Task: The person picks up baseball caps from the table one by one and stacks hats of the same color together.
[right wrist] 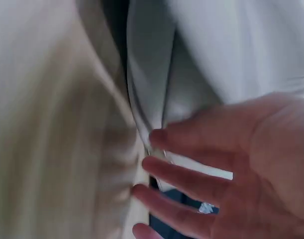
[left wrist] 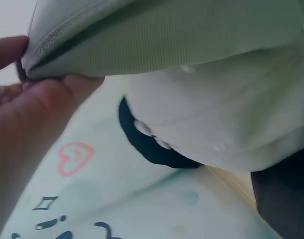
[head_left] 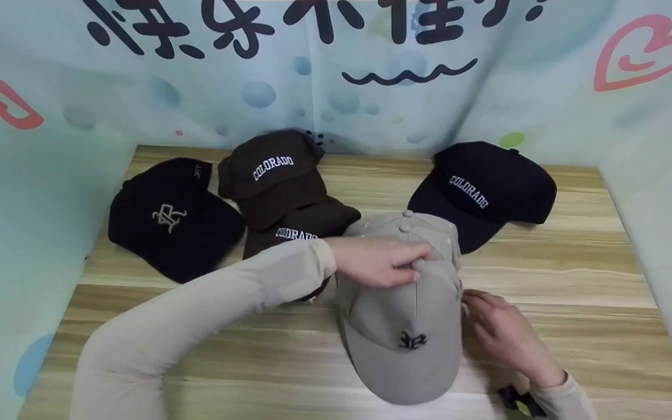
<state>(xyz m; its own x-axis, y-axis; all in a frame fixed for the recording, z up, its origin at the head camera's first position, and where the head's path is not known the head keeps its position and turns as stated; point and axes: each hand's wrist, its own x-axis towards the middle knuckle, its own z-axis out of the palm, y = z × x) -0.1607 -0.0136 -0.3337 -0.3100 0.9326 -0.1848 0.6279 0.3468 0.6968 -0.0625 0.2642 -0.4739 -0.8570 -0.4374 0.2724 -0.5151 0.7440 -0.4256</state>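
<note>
A stack of grey caps [head_left: 394,356] stands at the centre of the table, the front one bearing a dark emblem above its brim. My left hand [head_left: 380,262] pinches the crown of the front cap near its top button; in the left wrist view the thumb and fingers [left wrist: 45,97] hold a fold of grey fabric [left wrist: 156,40]. Beside the stack's right edge is my right hand [head_left: 505,332], its fingers extended. The right wrist view has this hand [right wrist: 216,164] with fingers spread and fingertips by the grey cap edge [right wrist: 152,74]; whether they touch it is unclear.
A black cap [head_left: 155,227] lies at the left, with two brown caps [head_left: 280,181] overlapping beside it. Behind the grey stack, to the right, sits a navy cap [head_left: 487,186]. A small dark item [head_left: 517,401] is by the right sleeve. Printed cloth walls [head_left: 312,87] border the wooden table [head_left: 575,291].
</note>
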